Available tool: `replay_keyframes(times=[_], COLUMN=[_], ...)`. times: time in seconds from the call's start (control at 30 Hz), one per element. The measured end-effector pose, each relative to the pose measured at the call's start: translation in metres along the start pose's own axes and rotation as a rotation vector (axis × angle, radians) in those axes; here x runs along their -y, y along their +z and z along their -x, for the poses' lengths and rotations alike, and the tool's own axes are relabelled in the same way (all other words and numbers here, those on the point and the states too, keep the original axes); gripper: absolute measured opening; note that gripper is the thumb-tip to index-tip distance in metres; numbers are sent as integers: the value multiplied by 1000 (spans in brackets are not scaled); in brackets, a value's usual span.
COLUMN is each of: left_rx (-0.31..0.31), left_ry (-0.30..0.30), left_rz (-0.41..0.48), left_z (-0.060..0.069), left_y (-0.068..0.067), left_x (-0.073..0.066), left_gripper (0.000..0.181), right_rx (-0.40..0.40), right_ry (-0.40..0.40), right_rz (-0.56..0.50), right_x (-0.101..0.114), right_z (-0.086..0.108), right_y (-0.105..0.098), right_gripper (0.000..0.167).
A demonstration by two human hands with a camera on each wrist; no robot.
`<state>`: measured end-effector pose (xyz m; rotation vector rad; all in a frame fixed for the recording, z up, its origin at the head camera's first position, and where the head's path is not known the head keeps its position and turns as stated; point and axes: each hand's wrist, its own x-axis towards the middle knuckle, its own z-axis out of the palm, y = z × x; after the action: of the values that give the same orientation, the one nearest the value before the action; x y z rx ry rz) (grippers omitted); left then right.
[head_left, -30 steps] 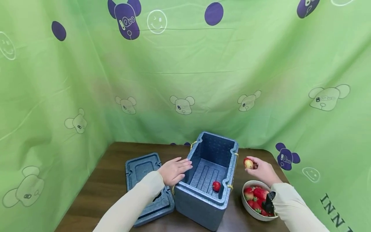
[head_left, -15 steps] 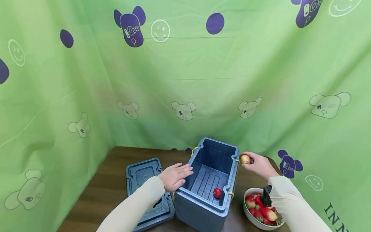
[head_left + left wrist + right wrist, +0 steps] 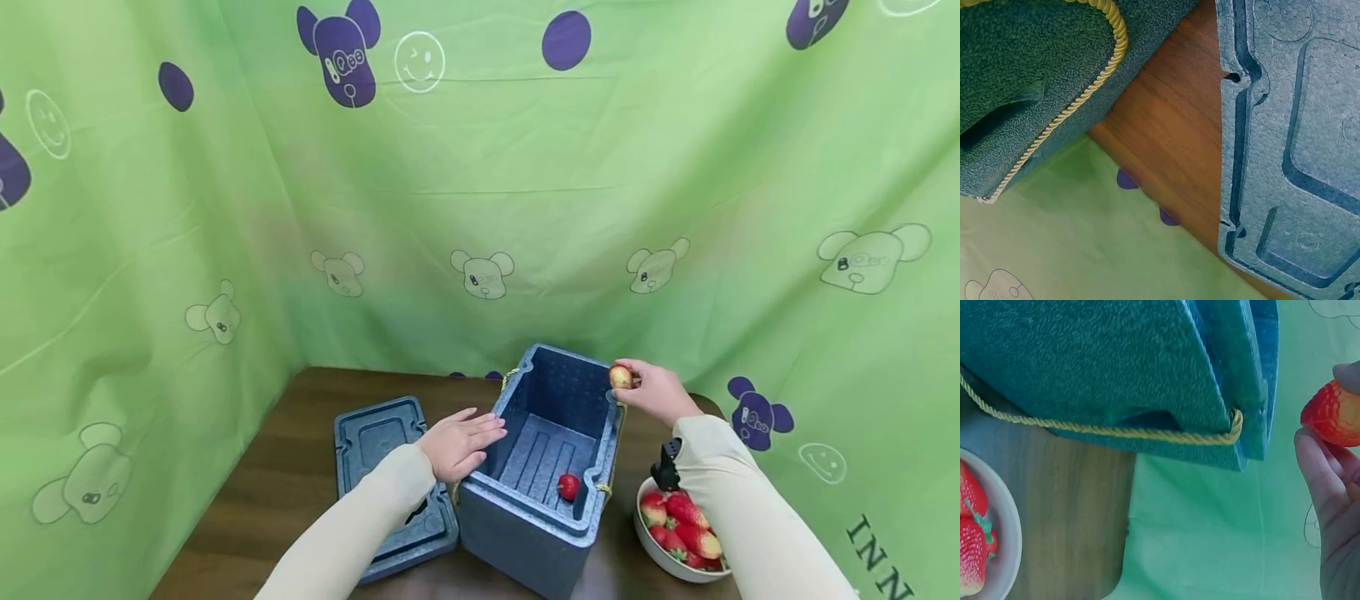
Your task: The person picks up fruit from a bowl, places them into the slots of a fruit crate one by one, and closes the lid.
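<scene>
A blue-grey foam box [image 3: 517,533] stands uncovered on the table, one red strawberry [image 3: 568,487] lying on its floor near the front right. My left hand [image 3: 459,446] rests on the box's left rim, fingers straight. Between thumb and fingers my right hand [image 3: 657,392] pinches a red and pale yellow strawberry [image 3: 621,377], held at the box's right rim near the back corner. The right wrist view shows this strawberry [image 3: 1334,419] at the fingertips. The left wrist view does not show the left hand.
A white bowl [image 3: 670,565] of several strawberries stands right of the box, partly under my right forearm. The box's lid [image 3: 408,546] lies on the table [image 3: 247,508] to the left. Yellow rope handles [image 3: 1135,432] hang at the box's sides. A green curtain [image 3: 420,208] encloses the table.
My right hand has moved left with the strawberry, from above the bowl's far side to the box's right rim. The left hand has stayed on the left rim.
</scene>
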<state>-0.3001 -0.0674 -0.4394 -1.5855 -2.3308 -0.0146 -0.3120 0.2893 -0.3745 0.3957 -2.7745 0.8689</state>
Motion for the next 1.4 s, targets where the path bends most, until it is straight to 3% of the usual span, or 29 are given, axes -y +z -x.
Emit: replay_keyframes(times=[0.17, 0.5, 0.83, 1.1, 1.4], left_rx=[15, 94, 118, 125, 114], left_ry=[8, -47, -44, -64, -50], left_rz=[35, 115, 119, 153, 180], left_z=[-4, -2, -6, -1, -2], left_y=[-1, -9, -5, -8, -5], left_x=[1, 5, 0, 2, 2], left_gripper=[42, 45, 46, 46, 46], right_rx=[12, 40, 44, 41, 9], right_ry=[12, 50, 67, 48, 59], right_rz=[-17, -37, -20, -17, 47], right_x=[5, 26, 25, 33, 43], right_z=[-5, -21, -20, -34, -42], right_y=[2, 4, 5, 9, 26], right_gripper=[49, 52, 51, 50, 50])
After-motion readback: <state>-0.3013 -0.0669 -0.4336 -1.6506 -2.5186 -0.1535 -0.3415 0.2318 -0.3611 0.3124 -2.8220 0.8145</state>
